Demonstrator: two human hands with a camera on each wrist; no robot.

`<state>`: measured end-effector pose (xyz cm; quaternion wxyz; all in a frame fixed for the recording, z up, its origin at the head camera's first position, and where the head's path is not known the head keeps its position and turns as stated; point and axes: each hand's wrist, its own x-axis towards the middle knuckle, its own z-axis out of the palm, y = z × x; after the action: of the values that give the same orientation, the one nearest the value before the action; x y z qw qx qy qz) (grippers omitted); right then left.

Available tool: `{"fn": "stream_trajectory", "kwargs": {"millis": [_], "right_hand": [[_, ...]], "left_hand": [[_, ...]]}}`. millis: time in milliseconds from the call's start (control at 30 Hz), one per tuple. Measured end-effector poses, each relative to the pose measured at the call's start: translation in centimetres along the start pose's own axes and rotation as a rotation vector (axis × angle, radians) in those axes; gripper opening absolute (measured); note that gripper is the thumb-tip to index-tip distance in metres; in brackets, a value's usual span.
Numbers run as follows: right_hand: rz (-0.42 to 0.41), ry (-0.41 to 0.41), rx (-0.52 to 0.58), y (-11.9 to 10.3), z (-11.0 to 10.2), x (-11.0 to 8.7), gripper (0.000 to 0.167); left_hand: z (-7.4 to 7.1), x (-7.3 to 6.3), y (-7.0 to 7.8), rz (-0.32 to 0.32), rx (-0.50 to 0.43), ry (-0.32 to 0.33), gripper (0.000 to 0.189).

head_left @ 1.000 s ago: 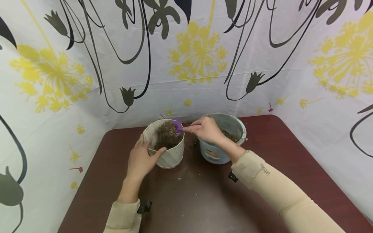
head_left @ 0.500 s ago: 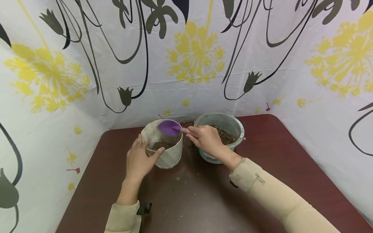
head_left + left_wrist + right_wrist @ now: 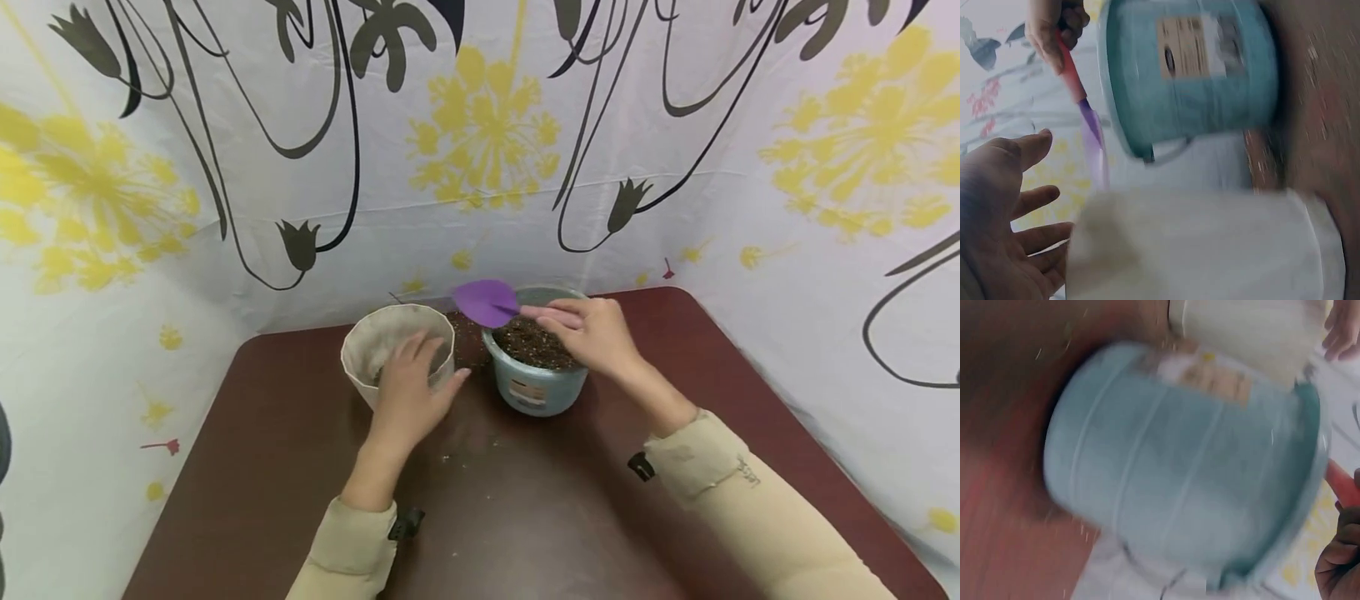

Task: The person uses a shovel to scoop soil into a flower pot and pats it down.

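My right hand (image 3: 600, 333) grips the pink handle of a small garden trowel (image 3: 486, 302), whose purple blade points left. The trowel hangs over the blue bucket (image 3: 542, 398), which holds dark crumbly soil (image 3: 531, 343). To the bucket's left stands a white plant pot (image 3: 366, 333); its contents are mostly hidden by my left hand (image 3: 408, 400). That hand is over the pot's near rim, holding nothing. In the left wrist view its spread fingers (image 3: 1038, 199) show beside the pot's mouth. Both wrist views are blurred.
Both containers stand at the back of a dark red table (image 3: 517, 517), near a patterned cloth wall (image 3: 510, 242). Loose soil (image 3: 468, 333) lies between them, and small crumbs dot the tabletop. Cloth also hangs on the left and right.
The right hand has swung the trowel rightward from the white pot to over the bucket; soil on its blade has gone. The left hand has come off the pot's left side and moved right.
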<state>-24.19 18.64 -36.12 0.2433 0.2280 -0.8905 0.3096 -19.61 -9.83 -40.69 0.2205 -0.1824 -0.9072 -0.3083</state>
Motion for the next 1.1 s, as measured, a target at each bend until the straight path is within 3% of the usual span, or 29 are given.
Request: {"fn": "stream_trajectory", "kwargs": {"millis": [167, 267, 400, 567, 667, 733, 867, 967, 1033, 1100], "right_hand": [[0.078, -0.012, -0.087, 1.1, -3.0, -0.2, 0.029], [0.118, -0.082, -0.163, 1.0, -4.1, -0.3, 0.029], [0.12, -0.197, -0.317, 1.0, -4.4, -0.2, 0.029], [0.087, -0.214, -0.515, 2.1, -4.0, 0.4, 0.016], [0.039, -0.22, -0.52, 3.1, -3.5, 0.9, 0.024], [-0.029, -0.232, -0.467, 3.6, -3.1, 1.2, 0.022], [-0.285, -0.256, -0.376, 3.9, -2.6, 1.3, 0.005], [-0.456, -0.304, -0.351, 3.7, -3.1, 1.3, 0.015], [-0.467, -0.363, -0.341, 3.3, -4.3, 1.5, 0.016], [-0.401, -0.432, -0.341, 3.0, -5.8, 1.9, 0.015]], "left_hand": [[1.5, 0.3, 2.3, 0.002, -0.039, -0.113, 0.052], [2.3, 0.4, 3.3, -0.022, -0.049, -0.187, 0.054], [3.7, 0.7, 4.0, -0.074, -0.04, -0.259, 0.06], [5.4, 1.3, 3.9, -0.144, -0.069, -0.305, 0.064], [5.9, 1.6, 3.9, -0.173, -0.096, -0.293, 0.063], [6.1, 1.8, 3.9, -0.182, -0.099, -0.278, 0.062], [6.4, 2.1, 4.0, -0.185, -0.09, -0.268, 0.058], [6.6, 2.2, 4.1, -0.182, -0.085, -0.269, 0.056], [6.7, 2.2, 4.2, -0.182, -0.086, -0.272, 0.056], [6.7, 2.3, 4.3, -0.187, -0.09, -0.276, 0.056]]}}
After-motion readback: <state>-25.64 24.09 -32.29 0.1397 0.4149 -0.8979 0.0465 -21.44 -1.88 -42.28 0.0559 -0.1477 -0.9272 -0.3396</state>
